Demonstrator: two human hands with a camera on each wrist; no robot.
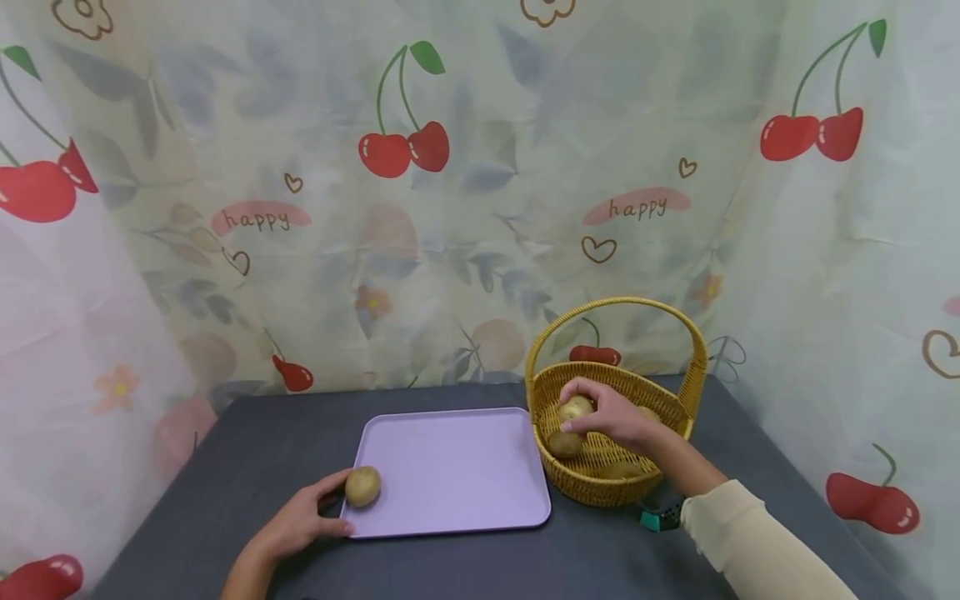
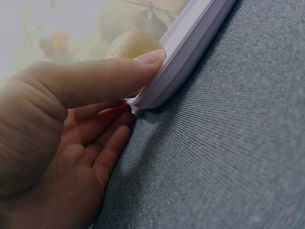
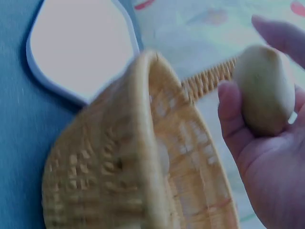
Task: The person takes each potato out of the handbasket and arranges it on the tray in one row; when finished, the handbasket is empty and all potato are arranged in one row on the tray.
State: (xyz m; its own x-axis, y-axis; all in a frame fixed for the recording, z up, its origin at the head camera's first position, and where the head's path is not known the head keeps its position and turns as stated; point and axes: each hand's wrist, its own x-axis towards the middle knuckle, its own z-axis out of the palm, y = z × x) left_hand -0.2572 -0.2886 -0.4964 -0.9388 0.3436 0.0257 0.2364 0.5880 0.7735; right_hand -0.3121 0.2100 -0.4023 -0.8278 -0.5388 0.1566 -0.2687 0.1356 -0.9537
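Wicker basket (image 1: 592, 493), right hand (image 1: 613, 414) partly hiding potato (image 1: 576, 408)

Smooth moulded plastic, coarse weave and finely ribbed cloth.
The lilac tray (image 1: 457, 471) looks like plastic, smooth and evenly satin. The basket (image 3: 114, 164) is woven from tan strands, natural wicker or plastic, which of the two cannot be told; its wall looks rough and knobbly, its rounded rim smoother. The potato on the tray (image 1: 363, 486) and the held potato (image 3: 264, 90) have smooth, mostly dull skins, the first faintly speckled. A matt, dark grey cloth (image 2: 228, 133) with fine ribs covers the bench (image 1: 300, 425). The printed curtain (image 1: 480, 217) looks thin and lightly creased, either fabric or plastic. The cream sleeve (image 1: 757, 542) is soft, matt cloth.
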